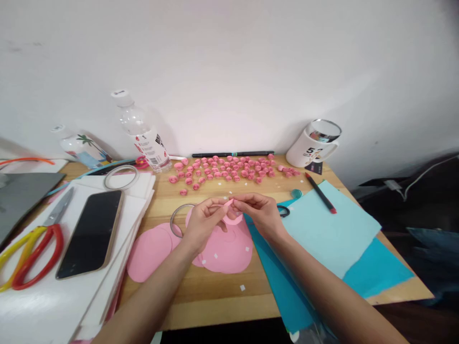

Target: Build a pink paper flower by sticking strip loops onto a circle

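Observation:
My left hand (201,223) and my right hand (261,213) meet over the middle of the wooden table (222,296). Both pinch a curled pink paper strip (232,214) between their fingertips, the strip looping down between them. Under the hands lie pink paper circles (222,251) with small white bits on them. Behind the hands, several small rolled pink paper roses (225,169) are spread across the table's back.
A phone (91,231) and red-and-yellow scissors (34,253) lie on white sheets at left, with a tape ring (121,177). Two plastic bottles (143,134) lean on the wall. A mug (315,143), a red-tipped pen (321,193) and blue paper sheets (333,229) are at right.

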{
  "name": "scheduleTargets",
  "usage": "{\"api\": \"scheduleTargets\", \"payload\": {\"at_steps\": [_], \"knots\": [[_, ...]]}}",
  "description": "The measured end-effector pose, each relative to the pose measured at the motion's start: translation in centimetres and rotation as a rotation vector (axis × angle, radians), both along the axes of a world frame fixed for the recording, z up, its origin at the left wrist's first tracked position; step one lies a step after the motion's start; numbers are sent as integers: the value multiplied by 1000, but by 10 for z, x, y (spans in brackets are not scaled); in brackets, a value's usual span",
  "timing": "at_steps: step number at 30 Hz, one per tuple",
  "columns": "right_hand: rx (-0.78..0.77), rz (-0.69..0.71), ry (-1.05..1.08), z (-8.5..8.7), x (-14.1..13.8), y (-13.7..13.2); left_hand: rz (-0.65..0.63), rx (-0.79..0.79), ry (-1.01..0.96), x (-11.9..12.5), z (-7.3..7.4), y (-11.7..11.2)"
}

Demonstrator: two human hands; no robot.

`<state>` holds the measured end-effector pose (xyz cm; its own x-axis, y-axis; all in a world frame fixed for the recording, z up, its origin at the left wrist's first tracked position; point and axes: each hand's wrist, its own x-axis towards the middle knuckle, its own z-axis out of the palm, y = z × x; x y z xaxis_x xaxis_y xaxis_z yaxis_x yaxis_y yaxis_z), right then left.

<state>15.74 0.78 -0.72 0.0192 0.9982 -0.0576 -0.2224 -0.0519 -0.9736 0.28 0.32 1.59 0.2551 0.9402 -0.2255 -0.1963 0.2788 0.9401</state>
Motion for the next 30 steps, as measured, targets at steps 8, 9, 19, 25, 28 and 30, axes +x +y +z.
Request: {"api": "scheduleTargets", "payload": {"at_steps": [8,9,19,25,28,30], "knots": [[11,23,58,1,-1,-1,-43,-6,-30,1,-1,0],[10,25,58,1,-1,-1,-49,-3,-33,1,-1,0],[28,27,32,-2,0,-1,-45,4,-22,0,-2,-1],[41,33,50,-1,0,-1,-29,2,-15,1,-1,1],[51,57,42,1,-1,-1,6,15,7,1,0,1],[58,52,37,1,-2,-1,24,18,9,0,1,2]]}}
